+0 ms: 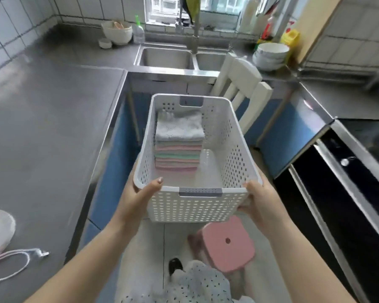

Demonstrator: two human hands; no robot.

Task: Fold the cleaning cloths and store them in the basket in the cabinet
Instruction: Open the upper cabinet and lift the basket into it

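I hold a white perforated plastic basket (195, 202) out in front of me, lifted in the air above the kitchen floor. My left hand (138, 193) grips its near left corner, thumb hooked over the rim. My right hand (258, 200) grips the near right corner, fingers curled around the wall. Inside the basket, toward its far left end, sits a neat stack of folded cleaning cloths (178, 145): a white one on top, with pink and green layers beneath. The near half of the basket floor is bare.

Below the basket, near me on the floor, stands a pink stool (225, 243) with a small hole in its seat. A grey steel counter (42, 127) runs along my left, with a white cable (15, 261) lying near its edge. Far ahead is a double sink (166, 59) under a window. A white chair (241, 88) stands just beyond the basket, and stacked white bowls (270, 55) sit to the far right. A black stove (348, 171) is on my right.
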